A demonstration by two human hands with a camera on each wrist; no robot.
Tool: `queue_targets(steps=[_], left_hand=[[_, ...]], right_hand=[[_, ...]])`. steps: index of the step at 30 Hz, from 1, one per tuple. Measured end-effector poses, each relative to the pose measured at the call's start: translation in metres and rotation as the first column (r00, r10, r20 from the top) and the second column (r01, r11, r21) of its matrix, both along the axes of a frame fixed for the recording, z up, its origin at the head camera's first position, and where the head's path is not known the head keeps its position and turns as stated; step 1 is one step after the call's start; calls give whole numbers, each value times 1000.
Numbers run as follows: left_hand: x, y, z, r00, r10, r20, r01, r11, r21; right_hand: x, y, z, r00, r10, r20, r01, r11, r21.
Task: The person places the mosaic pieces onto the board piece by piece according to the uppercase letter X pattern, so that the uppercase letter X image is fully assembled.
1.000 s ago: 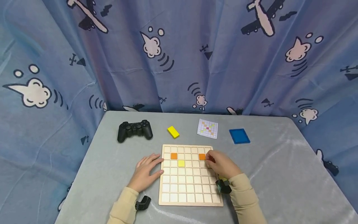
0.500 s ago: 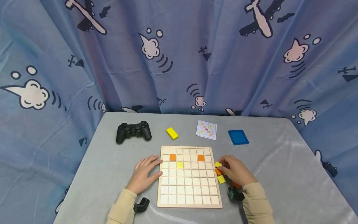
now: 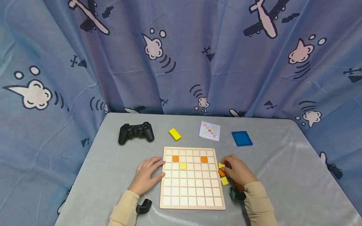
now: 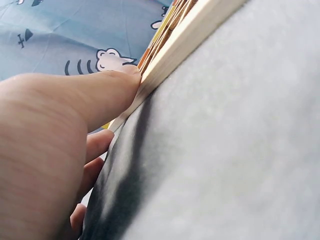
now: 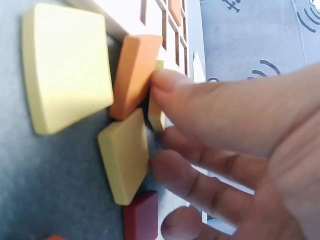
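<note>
1. One wooden grid board [image 3: 192, 207] is lying on the desk [image 3: 297, 175]; the left hand [image 3: 147, 175], loosely spread and holding nothing, is touching its left edge, probably steadying it.
2. Beside the opposite edge, the right hand [image 3: 237, 169] is curving thumb and fingers about a yellow tile [image 3: 221, 165]; whether they are gripping it cannot be told.
3. An orange tile [image 3: 222, 173], a second yellow tile [image 3: 224, 181] and a dark red tile [image 5: 142, 217] are lying close by, presumably for short reach, the right hand partly screening the group.
4. Two orange squares [image 3: 175, 158] and one yellow square [image 3: 183, 166] are occupying board cells.
5. Beyond, a controller [image 3: 136, 133], yellow block [image 3: 175, 134], printed card [image 3: 209, 131] and blue tray [image 3: 242, 138] are sitting apart from both hands, obstructing neither.
6. Behind, a patterned curtain [image 3: 181, 78] is hanging.
</note>
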State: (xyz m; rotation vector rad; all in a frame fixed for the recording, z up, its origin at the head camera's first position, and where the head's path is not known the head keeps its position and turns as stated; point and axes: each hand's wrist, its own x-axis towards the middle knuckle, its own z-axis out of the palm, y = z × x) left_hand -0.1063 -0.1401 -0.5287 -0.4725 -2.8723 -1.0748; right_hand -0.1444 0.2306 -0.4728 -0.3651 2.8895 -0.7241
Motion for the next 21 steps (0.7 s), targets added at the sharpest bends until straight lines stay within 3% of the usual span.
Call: queue_targets(steps=[12, 18, 21], left_hand=[[-1, 0, -1, 1000, 2, 5, -2, 1000, -1], [-1, 0, -2, 1000, -1, 2, 1, 1000, 4], [-1, 0, -2, 1000, -1, -3, 1, 1000, 8]], right_hand=[[-4, 0, -2, 1000, -4, 3, 4, 1000, 7], [-5, 1, -2, 997, 54, -55, -54, 999, 7], [-7, 0, 0, 997, 63, -38, -63, 998, 5]])
